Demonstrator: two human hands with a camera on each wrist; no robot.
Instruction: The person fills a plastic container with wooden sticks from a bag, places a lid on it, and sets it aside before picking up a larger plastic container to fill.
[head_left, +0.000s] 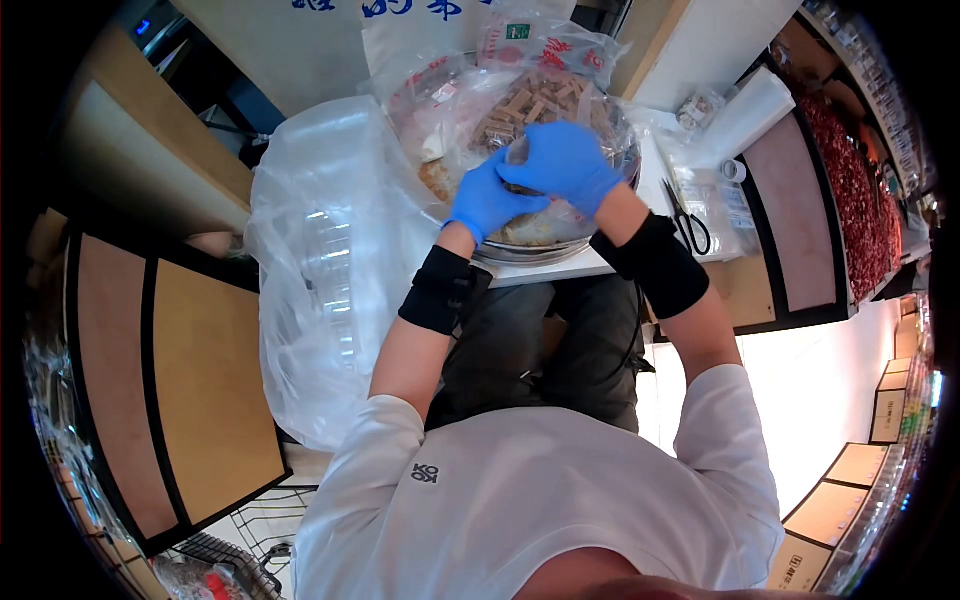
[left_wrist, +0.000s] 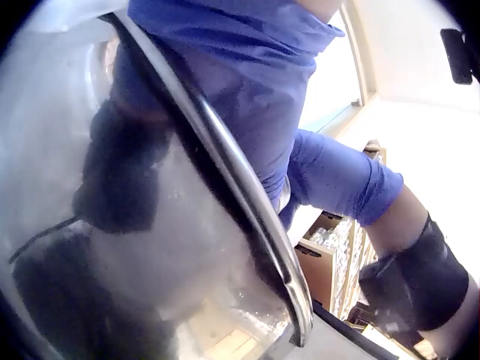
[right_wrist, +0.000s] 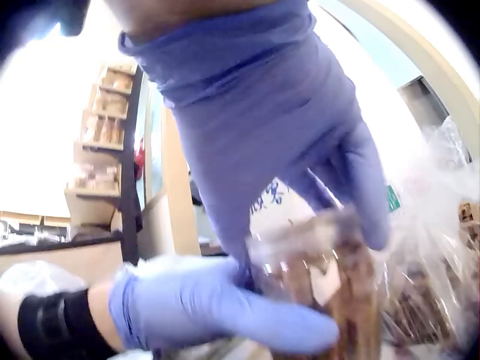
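Note:
Both hands wear blue gloves and meet over a wide metal bowl [head_left: 530,252] on a white counter. Between them is a small clear plastic container [right_wrist: 330,262] with brown pieces inside. My right hand [head_left: 565,165] grips it from above, with its fingers [right_wrist: 360,187] curled down over the top. From below, my left hand [head_left: 488,203] holds it with the fingers [right_wrist: 247,322] wrapped under it. The bowl holds brown stick-like pieces [head_left: 535,100] under loose plastic wrap. The left wrist view shows the bowl's rim [left_wrist: 247,202] close up, with the left glove [left_wrist: 232,75] behind it.
A large clear plastic bag [head_left: 330,270] bulges at the left of the bowl. Black scissors [head_left: 690,228] and a tape roll [head_left: 735,170] lie on the counter to the right. Red dried chillies [head_left: 850,190] fill a bin at the far right. Wooden cabinets [head_left: 180,380] stand on the left.

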